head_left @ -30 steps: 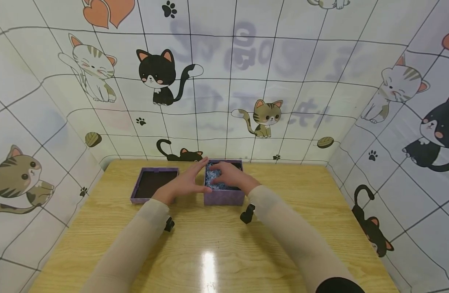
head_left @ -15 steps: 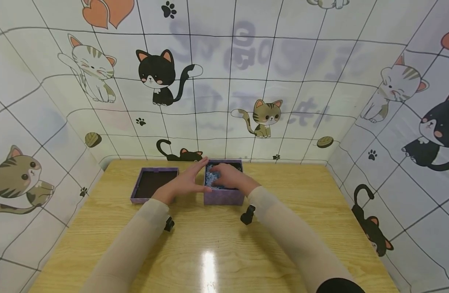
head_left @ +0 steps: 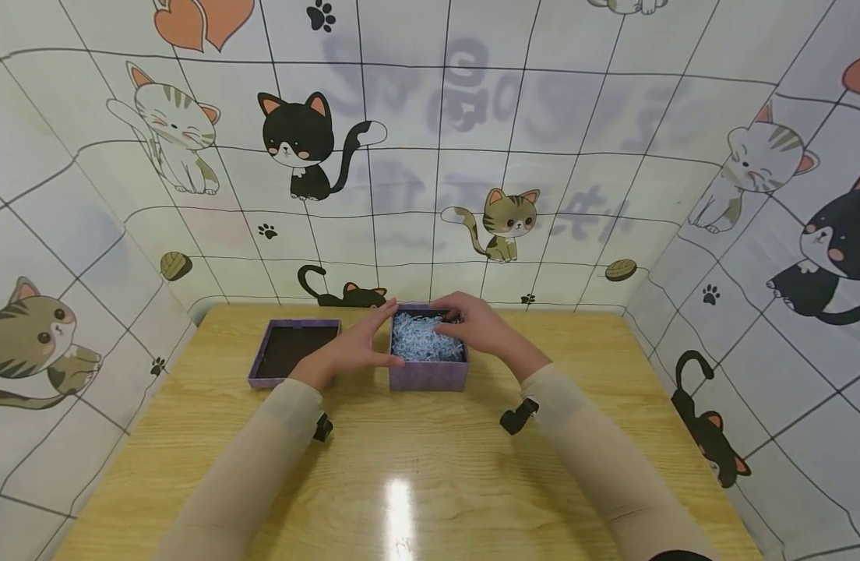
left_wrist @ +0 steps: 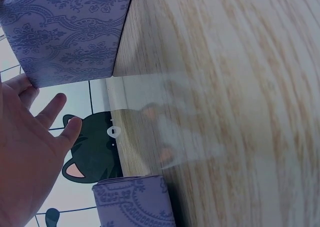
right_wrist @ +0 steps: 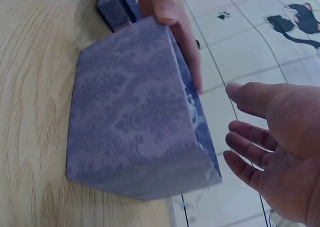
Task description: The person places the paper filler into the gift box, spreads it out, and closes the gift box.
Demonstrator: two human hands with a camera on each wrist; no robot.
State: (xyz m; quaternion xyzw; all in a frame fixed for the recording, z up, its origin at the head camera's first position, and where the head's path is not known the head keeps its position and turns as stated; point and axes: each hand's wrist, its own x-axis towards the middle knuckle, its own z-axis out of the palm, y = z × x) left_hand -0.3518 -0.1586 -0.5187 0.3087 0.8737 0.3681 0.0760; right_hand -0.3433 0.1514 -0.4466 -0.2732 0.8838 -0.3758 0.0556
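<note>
Near the middle of the far edge of the desk [head_left: 430, 436] sits the purple patterned box [head_left: 428, 377]. The left hand [head_left: 350, 348] lies spread along its left side; the right hand [head_left: 477, 326], loosely bent above it, grips nothing. For smoothing the blue shredded paper [head_left: 417, 340], light pats into the corners seem best. I count one box, one upturned lid [head_left: 286, 352] towards the far left corner, two hands.

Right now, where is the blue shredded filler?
In the head view, the blue shredded filler lies inside the open purple box on the table, right of the left hand and partly covered by the right hand.
</note>
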